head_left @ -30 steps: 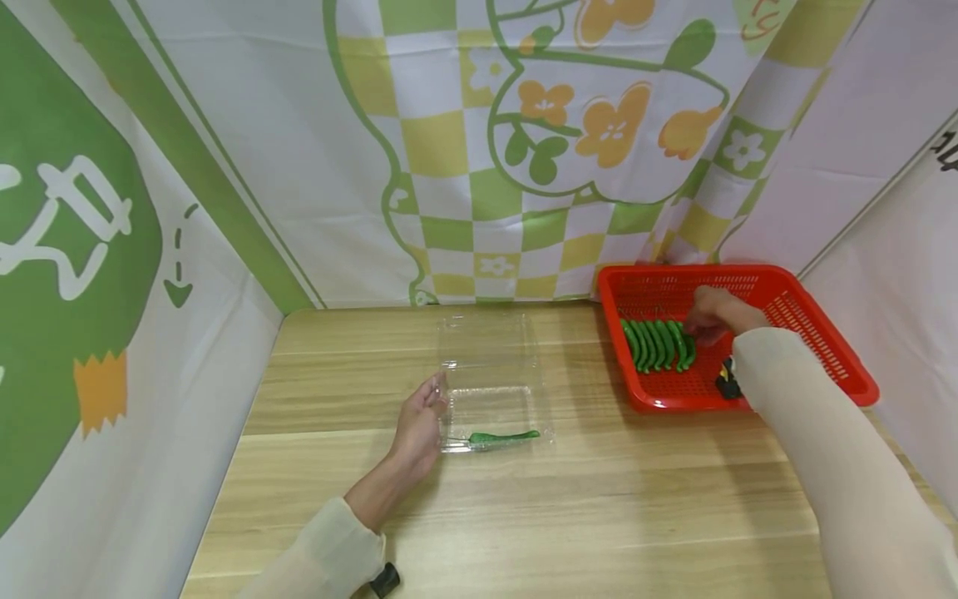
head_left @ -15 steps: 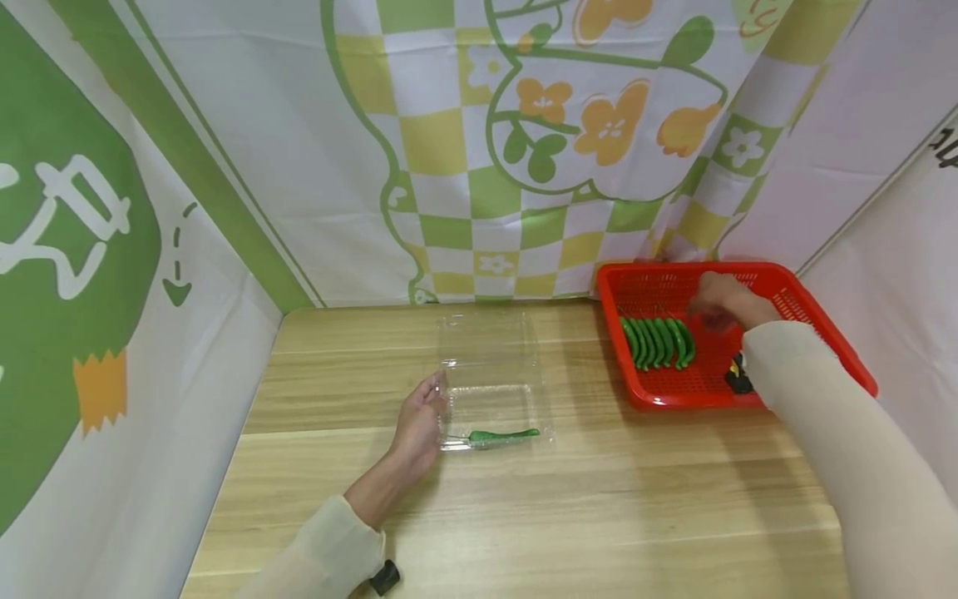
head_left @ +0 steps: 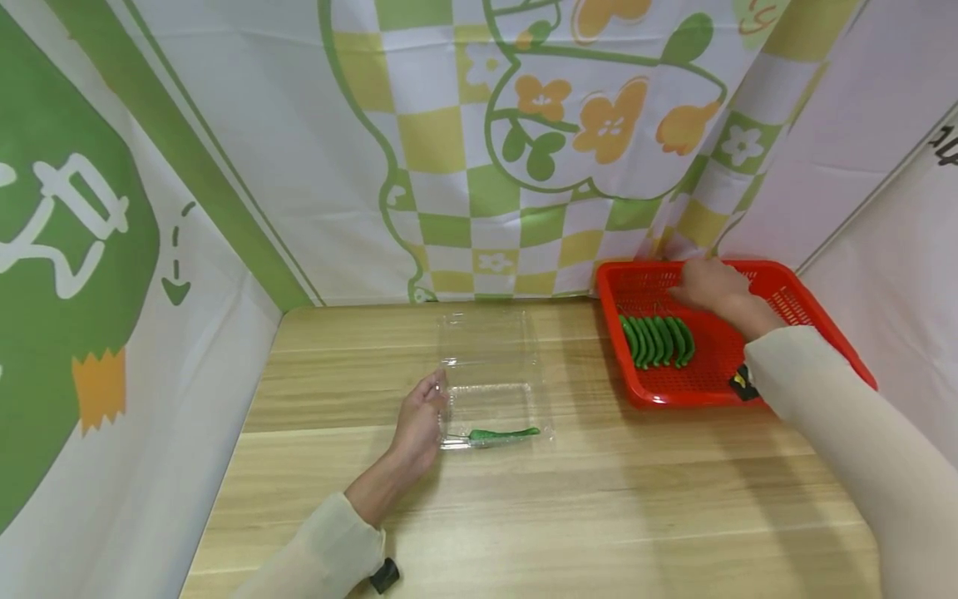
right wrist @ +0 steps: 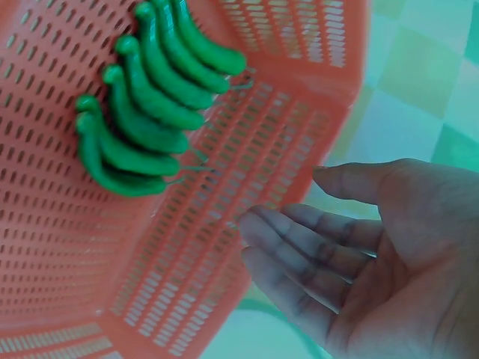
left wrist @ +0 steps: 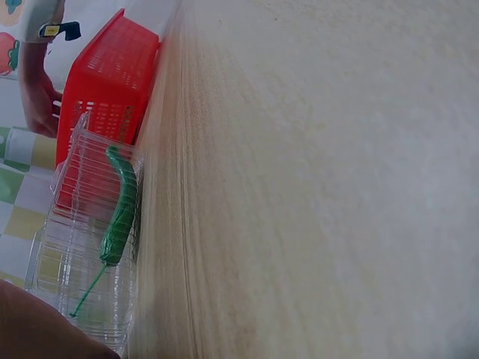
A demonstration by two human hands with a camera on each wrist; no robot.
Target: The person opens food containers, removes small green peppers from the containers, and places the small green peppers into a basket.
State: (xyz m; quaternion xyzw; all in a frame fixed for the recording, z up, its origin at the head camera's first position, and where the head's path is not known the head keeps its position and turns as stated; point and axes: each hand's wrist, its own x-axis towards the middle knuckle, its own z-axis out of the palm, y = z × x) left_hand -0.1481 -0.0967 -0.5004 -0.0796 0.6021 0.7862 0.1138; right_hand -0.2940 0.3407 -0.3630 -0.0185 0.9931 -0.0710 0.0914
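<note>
My left hand [head_left: 417,426] grips the left edge of a clear plastic clamshell box [head_left: 490,405], whose lid lies folded back toward the curtain. Inside the box, along its near side, lies one green chili pepper [head_left: 503,435]; the left wrist view shows its thin stem [left wrist: 88,290] toward my hand. Over the back of the red basket [head_left: 639,398] hovers my right hand [head_left: 714,287], holding nothing. In the right wrist view its fingers [right wrist: 299,232] are relaxed and slightly bent, apart from the row of several green chili peppers [right wrist: 153,112] on the basket floor.
The red basket stands at the back right of the wooden table [head_left: 524,524], with raised slotted walls. A patterned curtain [head_left: 516,225] hangs behind the table's far edge. White and green cloth [head_left: 217,333] borders the left side.
My right hand has lifted away from the peppers toward the back of the basket, and its fingers have come clear of the row. My left hand and the box stay in place.
</note>
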